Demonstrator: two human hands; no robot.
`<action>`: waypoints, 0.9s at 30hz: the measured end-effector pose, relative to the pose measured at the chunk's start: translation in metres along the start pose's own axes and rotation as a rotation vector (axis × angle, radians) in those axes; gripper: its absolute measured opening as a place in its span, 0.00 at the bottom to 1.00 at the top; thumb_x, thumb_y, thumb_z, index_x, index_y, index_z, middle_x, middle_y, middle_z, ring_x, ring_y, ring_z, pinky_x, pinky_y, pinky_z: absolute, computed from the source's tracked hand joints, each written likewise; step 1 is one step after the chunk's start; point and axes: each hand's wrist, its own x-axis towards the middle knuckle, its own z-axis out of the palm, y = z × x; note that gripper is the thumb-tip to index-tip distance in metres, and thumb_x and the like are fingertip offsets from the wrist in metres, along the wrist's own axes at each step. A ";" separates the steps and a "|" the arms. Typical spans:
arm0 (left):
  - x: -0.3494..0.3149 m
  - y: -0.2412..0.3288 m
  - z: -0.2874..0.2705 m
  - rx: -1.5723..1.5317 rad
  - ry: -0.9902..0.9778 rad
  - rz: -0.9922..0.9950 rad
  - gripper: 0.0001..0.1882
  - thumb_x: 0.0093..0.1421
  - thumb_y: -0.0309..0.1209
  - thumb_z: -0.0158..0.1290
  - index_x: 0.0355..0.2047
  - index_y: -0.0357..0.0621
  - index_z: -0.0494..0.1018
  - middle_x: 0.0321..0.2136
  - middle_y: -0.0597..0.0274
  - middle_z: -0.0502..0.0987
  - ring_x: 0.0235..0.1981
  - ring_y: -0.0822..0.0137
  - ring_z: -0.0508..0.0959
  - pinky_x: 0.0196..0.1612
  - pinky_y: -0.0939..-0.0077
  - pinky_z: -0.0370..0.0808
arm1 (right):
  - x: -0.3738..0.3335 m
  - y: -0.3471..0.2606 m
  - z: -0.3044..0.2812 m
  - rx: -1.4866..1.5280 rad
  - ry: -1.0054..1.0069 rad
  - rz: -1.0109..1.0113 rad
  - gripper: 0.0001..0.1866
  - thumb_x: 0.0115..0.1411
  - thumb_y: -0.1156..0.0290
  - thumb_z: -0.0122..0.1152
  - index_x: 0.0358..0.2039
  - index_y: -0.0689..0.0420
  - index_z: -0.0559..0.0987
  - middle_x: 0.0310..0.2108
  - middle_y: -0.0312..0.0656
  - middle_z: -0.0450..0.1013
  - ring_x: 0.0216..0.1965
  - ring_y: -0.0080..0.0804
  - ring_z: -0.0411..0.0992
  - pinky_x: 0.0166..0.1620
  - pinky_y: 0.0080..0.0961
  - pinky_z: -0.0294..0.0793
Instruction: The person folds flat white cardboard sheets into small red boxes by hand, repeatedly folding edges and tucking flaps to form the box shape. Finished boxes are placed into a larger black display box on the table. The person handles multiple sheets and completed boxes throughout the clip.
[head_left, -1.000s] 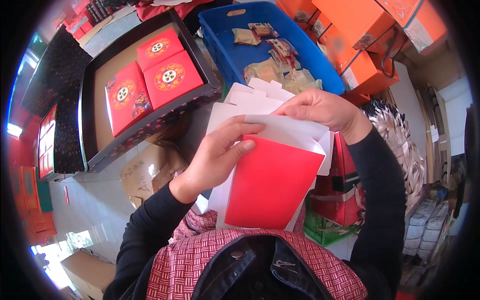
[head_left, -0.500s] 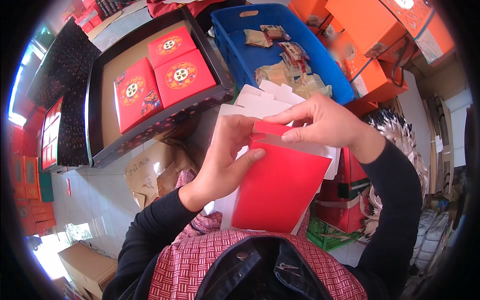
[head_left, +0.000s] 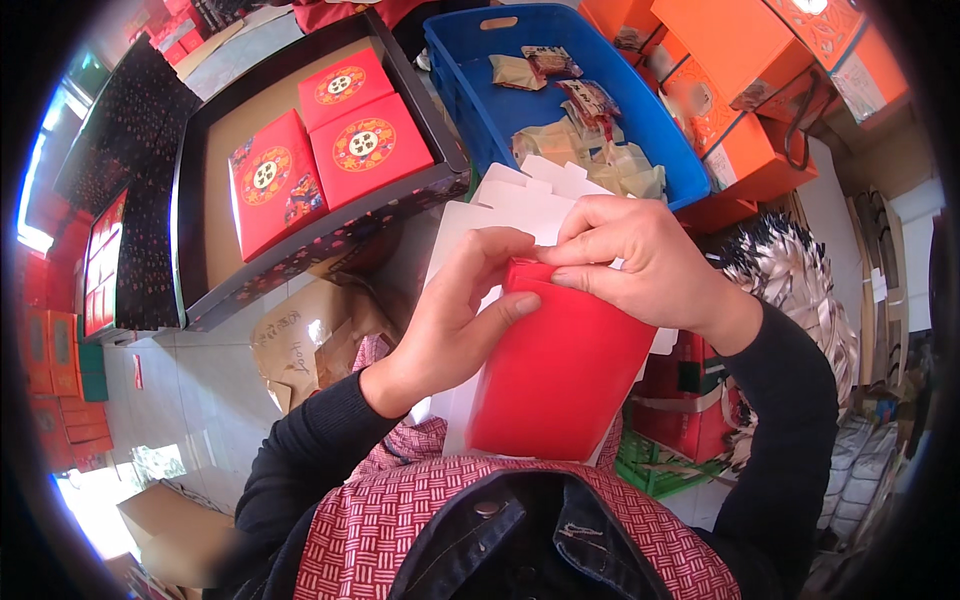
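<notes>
A red cardboard box (head_left: 560, 375) lies across my lap, its plain red face up and its far end between my hands. My left hand (head_left: 462, 310) grips the far left corner, thumb on top of the red face and fingers behind the edge. With fingers and thumb pinched together, my right hand (head_left: 635, 260) presses at the end flap along the same far edge. The flap itself is mostly hidden under my fingers. White unfolded carton blanks (head_left: 500, 195) lie beneath and beyond the box.
A dark tray (head_left: 215, 150) at far left holds red boxes (head_left: 365, 145) with round emblems. Beside it a blue crate (head_left: 465, 100) contains wrapped packets (head_left: 590, 100). Orange boxes (head_left: 740, 160) are stacked far right; a brown paper bag (head_left: 320, 335) lies left. A green crate (head_left: 660, 470) sits right of my lap.
The raised red end flap has been folded down at the box's far edge. My right hand has moved slightly down and closed in toward my left hand, which stays at the corner.
</notes>
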 end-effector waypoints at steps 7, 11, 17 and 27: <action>0.001 -0.009 -0.001 0.000 0.078 0.023 0.12 0.59 0.14 0.51 0.43 0.35 0.69 0.46 0.58 0.70 0.49 0.69 0.72 0.53 0.77 0.69 | -0.010 0.002 -0.034 0.163 0.199 0.122 0.09 0.60 0.70 0.61 0.33 0.63 0.82 0.28 0.38 0.74 0.29 0.21 0.72 0.32 0.20 0.70; 0.002 -0.010 -0.001 -0.014 0.050 -0.011 0.11 0.60 0.15 0.50 0.43 0.38 0.69 0.46 0.61 0.70 0.47 0.73 0.72 0.50 0.79 0.69 | -0.059 0.026 -0.040 0.485 0.231 0.383 0.08 0.55 0.77 0.62 0.37 0.64 0.81 0.37 0.40 0.77 0.38 0.25 0.74 0.43 0.18 0.73; 0.003 -0.012 0.001 -0.042 0.039 -0.056 0.09 0.62 0.16 0.48 0.42 0.37 0.68 0.46 0.61 0.70 0.45 0.73 0.72 0.49 0.80 0.70 | -0.079 0.033 0.004 0.625 0.418 0.523 0.08 0.53 0.80 0.64 0.35 0.65 0.82 0.32 0.40 0.78 0.34 0.23 0.75 0.42 0.18 0.73; 0.000 -0.022 0.002 -0.026 0.126 -0.034 0.05 0.65 0.21 0.46 0.41 0.38 0.67 0.43 0.60 0.72 0.43 0.73 0.72 0.48 0.80 0.70 | -0.086 0.022 0.030 0.360 0.525 0.326 0.08 0.57 0.75 0.63 0.36 0.63 0.81 0.36 0.42 0.78 0.38 0.25 0.75 0.43 0.19 0.73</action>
